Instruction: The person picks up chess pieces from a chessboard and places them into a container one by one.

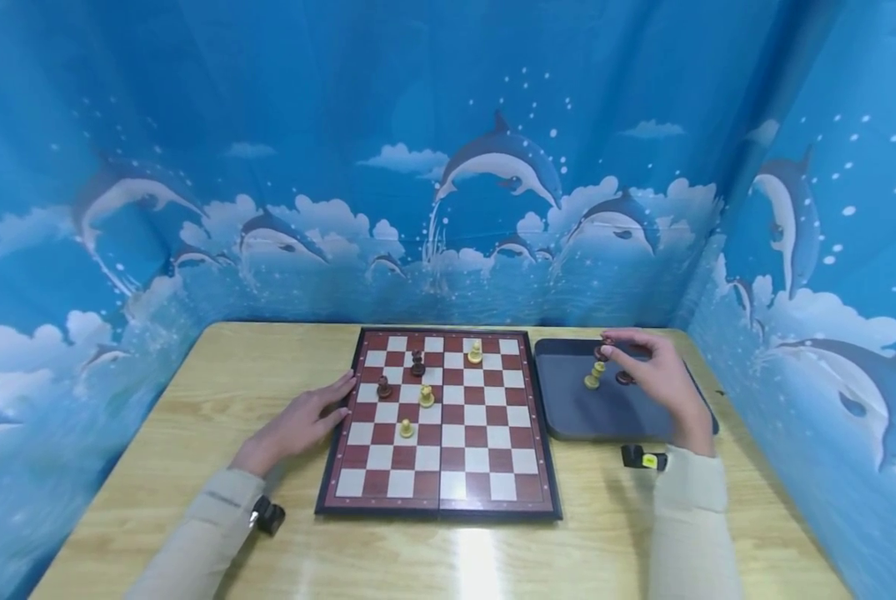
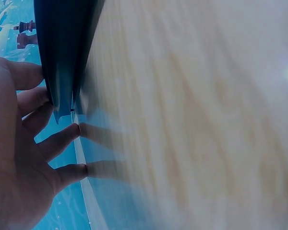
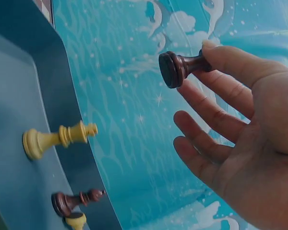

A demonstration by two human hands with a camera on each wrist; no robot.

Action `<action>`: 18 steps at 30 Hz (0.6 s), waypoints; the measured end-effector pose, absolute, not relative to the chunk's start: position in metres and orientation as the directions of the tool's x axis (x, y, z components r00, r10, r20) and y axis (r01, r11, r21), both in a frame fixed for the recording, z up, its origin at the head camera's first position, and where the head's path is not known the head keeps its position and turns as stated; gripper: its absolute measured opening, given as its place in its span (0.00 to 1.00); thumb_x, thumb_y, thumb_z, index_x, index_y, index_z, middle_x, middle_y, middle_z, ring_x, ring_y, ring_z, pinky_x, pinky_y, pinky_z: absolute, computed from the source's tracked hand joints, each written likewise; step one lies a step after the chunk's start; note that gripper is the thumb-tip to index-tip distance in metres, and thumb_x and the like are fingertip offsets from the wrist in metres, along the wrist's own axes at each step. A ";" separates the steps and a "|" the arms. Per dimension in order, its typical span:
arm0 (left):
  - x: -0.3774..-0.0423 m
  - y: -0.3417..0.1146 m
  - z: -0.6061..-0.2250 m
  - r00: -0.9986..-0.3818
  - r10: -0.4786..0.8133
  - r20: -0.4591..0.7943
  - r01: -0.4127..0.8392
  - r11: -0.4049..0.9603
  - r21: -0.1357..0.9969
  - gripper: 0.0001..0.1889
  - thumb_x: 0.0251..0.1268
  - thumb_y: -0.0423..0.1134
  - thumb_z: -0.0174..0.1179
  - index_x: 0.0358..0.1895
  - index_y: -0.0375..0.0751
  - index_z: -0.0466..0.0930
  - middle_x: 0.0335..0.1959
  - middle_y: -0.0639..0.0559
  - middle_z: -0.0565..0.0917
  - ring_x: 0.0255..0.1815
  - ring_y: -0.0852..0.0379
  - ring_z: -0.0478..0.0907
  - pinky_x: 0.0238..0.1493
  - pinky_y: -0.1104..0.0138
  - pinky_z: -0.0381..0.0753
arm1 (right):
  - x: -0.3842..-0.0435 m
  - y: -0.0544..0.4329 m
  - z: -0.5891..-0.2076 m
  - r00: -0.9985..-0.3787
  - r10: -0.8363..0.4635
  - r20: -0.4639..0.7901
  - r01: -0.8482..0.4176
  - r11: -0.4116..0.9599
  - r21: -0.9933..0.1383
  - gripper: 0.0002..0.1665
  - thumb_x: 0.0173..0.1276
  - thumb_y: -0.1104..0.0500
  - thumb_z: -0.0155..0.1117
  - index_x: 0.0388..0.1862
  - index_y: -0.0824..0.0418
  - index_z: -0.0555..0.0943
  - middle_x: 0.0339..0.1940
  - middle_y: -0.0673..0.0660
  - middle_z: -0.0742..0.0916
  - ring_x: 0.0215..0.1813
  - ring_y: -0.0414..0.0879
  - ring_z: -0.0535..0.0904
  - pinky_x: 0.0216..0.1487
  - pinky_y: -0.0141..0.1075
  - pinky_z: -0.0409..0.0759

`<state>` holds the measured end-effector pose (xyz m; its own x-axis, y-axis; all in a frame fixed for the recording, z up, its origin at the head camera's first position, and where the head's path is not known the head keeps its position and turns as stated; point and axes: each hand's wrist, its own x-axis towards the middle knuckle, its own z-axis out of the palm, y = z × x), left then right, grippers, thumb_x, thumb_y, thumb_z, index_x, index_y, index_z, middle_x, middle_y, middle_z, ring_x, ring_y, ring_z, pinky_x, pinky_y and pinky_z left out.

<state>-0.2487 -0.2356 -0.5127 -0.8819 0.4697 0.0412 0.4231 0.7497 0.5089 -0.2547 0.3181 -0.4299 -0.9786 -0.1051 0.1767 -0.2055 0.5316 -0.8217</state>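
My right hand [image 1: 658, 375] pinches a dark brown chess piece [image 3: 180, 67] between thumb and fingers above the grey tray [image 1: 568, 421]; its top is hidden by the fingertips. In the right wrist view a cream king [image 3: 62, 139] stands in the tray, with a dark bishop [image 3: 79, 201] and part of another cream piece [image 3: 77, 220] near it. At the chessboard's [image 1: 473, 458] left edge, my left hand [image 1: 297, 425] rests with loosely extended fingers touching the rim. Two dark pieces stand on the board, one of them a dark chess piece [image 1: 417, 363], with several cream pieces [image 1: 427, 396].
The board and tray lie side by side on a wooden table [image 1: 267, 358]. A blue dolphin-patterned curtain [image 1: 327, 125] hangs behind and along both sides. Each wrist wears a small black device, such as the left wrist's camera [image 1: 270, 517].
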 end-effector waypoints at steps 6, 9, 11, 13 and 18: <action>-0.250 -0.235 -0.511 -0.882 0.470 0.033 0.418 0.748 0.516 0.30 0.80 0.44 0.52 0.79 0.40 0.58 0.82 0.44 0.55 0.78 0.37 0.60 0.76 0.43 0.62 | -0.256 0.328 -0.432 -0.980 -0.099 0.174 -0.200 0.533 -0.822 0.25 0.76 0.52 0.63 0.63 0.68 0.80 0.51 0.69 0.88 0.37 0.37 0.88 0.36 0.36 0.89; -0.250 -0.235 -0.511 -0.883 0.469 0.035 0.417 0.745 0.520 0.30 0.79 0.44 0.52 0.79 0.39 0.58 0.82 0.44 0.55 0.78 0.36 0.60 0.76 0.43 0.62 | -0.255 0.333 -0.433 -0.978 -0.104 0.179 -0.206 0.567 -0.798 0.24 0.76 0.53 0.64 0.62 0.69 0.80 0.52 0.70 0.88 0.36 0.36 0.88 0.39 0.32 0.88; -0.250 -0.235 -0.511 -0.882 0.469 0.036 0.418 0.746 0.518 0.30 0.79 0.44 0.52 0.79 0.39 0.58 0.82 0.44 0.55 0.78 0.36 0.60 0.76 0.43 0.62 | -0.254 0.336 -0.434 -0.977 -0.106 0.183 -0.210 0.594 -0.777 0.24 0.76 0.53 0.64 0.61 0.68 0.81 0.53 0.70 0.87 0.39 0.33 0.86 0.41 0.27 0.86; -0.250 -0.236 -0.512 -0.882 0.470 0.038 0.421 0.749 0.512 0.30 0.80 0.44 0.52 0.79 0.39 0.58 0.82 0.44 0.55 0.78 0.36 0.61 0.76 0.43 0.62 | -0.254 0.338 -0.434 -0.978 -0.109 0.180 -0.208 0.617 -0.759 0.24 0.76 0.53 0.64 0.61 0.68 0.82 0.55 0.71 0.86 0.42 0.31 0.85 0.43 0.25 0.84; -0.251 -0.235 -0.513 -0.882 0.470 0.036 0.420 0.749 0.511 0.30 0.80 0.45 0.51 0.79 0.40 0.58 0.82 0.44 0.55 0.78 0.36 0.60 0.76 0.43 0.62 | -0.255 0.342 -0.437 -0.981 -0.094 0.168 -0.187 0.672 -0.716 0.24 0.76 0.51 0.63 0.60 0.67 0.83 0.59 0.69 0.85 0.53 0.48 0.84 0.47 0.22 0.80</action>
<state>-0.2512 -0.2351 -0.5130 -0.8819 0.4701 0.0360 0.4204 0.7494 0.5115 -0.2549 0.3423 -0.4371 -0.9813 -0.0935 0.1681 -0.1868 0.6722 -0.7164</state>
